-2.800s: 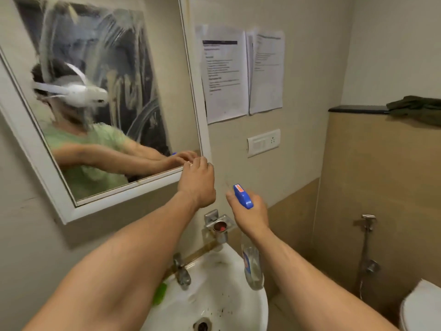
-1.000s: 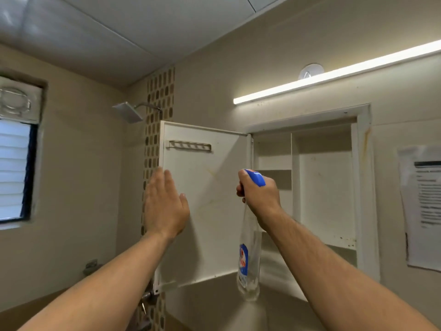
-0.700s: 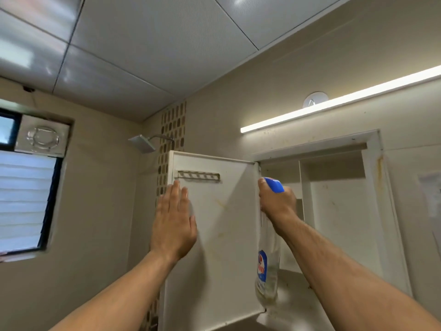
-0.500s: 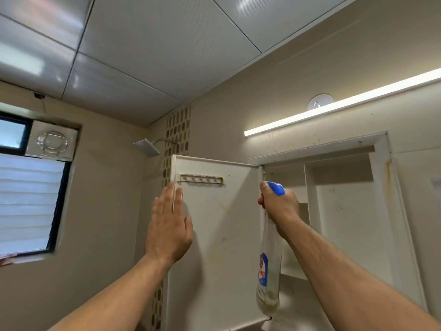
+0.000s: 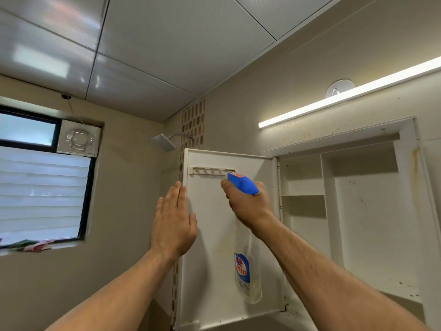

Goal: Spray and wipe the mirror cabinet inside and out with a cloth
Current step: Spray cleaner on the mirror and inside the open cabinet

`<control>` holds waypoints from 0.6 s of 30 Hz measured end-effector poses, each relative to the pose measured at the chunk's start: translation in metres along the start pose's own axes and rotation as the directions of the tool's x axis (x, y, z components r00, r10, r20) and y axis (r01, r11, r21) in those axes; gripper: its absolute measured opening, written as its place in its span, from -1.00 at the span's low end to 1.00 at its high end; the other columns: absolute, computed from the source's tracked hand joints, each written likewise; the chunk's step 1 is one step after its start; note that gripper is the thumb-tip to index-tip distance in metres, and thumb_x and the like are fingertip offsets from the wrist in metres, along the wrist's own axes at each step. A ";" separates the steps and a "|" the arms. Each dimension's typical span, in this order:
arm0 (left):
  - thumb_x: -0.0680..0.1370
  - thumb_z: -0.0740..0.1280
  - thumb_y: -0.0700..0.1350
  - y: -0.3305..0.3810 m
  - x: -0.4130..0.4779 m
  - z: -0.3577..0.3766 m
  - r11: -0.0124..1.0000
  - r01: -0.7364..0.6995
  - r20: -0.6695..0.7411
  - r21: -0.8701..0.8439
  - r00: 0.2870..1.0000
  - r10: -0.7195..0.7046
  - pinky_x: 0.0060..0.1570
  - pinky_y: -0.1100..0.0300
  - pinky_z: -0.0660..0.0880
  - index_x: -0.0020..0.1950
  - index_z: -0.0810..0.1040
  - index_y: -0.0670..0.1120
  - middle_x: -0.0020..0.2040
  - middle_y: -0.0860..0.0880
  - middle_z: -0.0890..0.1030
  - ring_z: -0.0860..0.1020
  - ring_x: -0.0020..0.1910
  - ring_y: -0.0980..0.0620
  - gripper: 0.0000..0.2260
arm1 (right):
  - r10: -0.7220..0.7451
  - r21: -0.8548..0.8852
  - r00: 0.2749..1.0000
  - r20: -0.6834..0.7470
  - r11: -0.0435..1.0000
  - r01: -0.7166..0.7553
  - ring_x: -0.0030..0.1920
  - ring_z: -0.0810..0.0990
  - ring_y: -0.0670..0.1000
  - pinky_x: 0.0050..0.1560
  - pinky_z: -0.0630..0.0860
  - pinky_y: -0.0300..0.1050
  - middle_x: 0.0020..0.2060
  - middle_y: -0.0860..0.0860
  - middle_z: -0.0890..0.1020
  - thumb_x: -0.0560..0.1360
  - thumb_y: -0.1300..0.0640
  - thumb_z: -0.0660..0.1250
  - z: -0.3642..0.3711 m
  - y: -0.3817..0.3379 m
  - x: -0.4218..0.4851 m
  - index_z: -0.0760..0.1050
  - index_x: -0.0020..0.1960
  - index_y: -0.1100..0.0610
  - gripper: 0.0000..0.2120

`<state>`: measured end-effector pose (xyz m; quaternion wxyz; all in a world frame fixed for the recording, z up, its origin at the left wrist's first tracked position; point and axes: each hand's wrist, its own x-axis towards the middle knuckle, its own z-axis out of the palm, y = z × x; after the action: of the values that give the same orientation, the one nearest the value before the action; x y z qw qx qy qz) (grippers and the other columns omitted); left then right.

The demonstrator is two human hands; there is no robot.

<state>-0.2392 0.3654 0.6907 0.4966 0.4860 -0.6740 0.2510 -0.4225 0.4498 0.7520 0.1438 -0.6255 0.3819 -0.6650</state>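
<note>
**Blue-capped spray bottle raised to the open cabinet door**

White and stained, the cabinet door [image 5: 210, 259] is swung wide to the left, its inner face turned to the camera. The spray bottle [image 5: 247, 271] is gripped at its neck by the right hand [image 5: 248, 204], fingers curled round it below the blue trigger head [image 5: 243, 186]. The clear body hangs down in front of the door. The nozzle is aimed at a small rack [image 5: 207, 170] fixed near the door's top. The left hand [image 5: 173, 223] is held flat, fingers straight and together, at the door's free edge; whether it presses there cannot be told. The mirror cabinet [image 5: 367, 223] is set into the wall on the right, its speckled compartments exposed. A shelf [image 5: 303, 195] is seen in the narrow left compartment. A light strip [image 5: 346, 96] glows above, and a shower head [image 5: 164, 142] is mounted beyond the door.
</note>
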 end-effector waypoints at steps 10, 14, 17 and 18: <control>0.68 0.17 0.01 0.004 -0.011 -0.003 1.000 0.012 0.023 0.020 1.000 -0.013 0.64 -0.06 -0.06 0.69 -0.02 -0.12 0.71 -0.07 -0.03 -0.05 0.68 -0.02 -0.35 | 0.155 0.028 0.978 0.139 0.987 -0.160 -0.39 0.45 0.04 -0.27 0.53 -0.05 -0.40 0.09 0.47 0.56 0.05 0.42 -0.006 0.042 -0.032 0.50 -0.19 0.17 -0.75; 0.68 0.14 0.01 0.007 -0.016 -0.001 0.998 -0.023 0.043 0.061 0.999 0.020 0.64 -0.06 -0.12 0.70 -0.07 -0.12 0.71 -0.06 -0.12 -0.13 0.68 -0.01 -0.34 | 0.168 -0.017 0.984 0.063 0.986 -0.167 -0.38 0.62 -0.07 -0.21 0.63 -0.10 -0.37 0.05 0.64 0.56 -0.03 0.45 -0.024 0.056 -0.031 0.59 -0.16 0.18 -0.72; 0.67 0.13 0.03 0.009 -0.020 0.001 0.990 -0.076 0.069 0.119 0.995 0.068 0.65 -0.09 -0.12 0.70 -0.07 -0.14 0.71 -0.08 -0.14 -0.17 0.68 -0.03 -0.33 | 0.187 -0.021 0.975 -0.118 0.981 -0.191 -0.47 0.48 -0.01 -0.34 0.55 -0.08 -0.44 0.06 0.51 0.54 -0.03 0.43 -0.043 0.067 -0.022 0.52 -0.26 0.15 -0.69; 0.67 0.14 0.02 0.010 -0.021 0.001 0.986 -0.095 0.071 0.135 0.994 0.086 0.65 -0.10 -0.12 0.70 -0.06 -0.15 0.71 -0.09 -0.14 -0.17 0.68 -0.03 -0.33 | 0.206 -0.015 0.960 -0.191 0.977 -0.213 -0.48 0.47 0.00 -0.36 0.56 -0.07 -0.43 0.05 0.50 0.52 -0.04 0.44 -0.051 0.070 -0.020 0.51 -0.25 0.15 -0.69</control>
<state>-0.2478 0.3768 0.6720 0.4276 0.4961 -0.6922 0.3032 -0.4868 0.4324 0.6932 0.1655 -0.5181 0.4696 -0.6954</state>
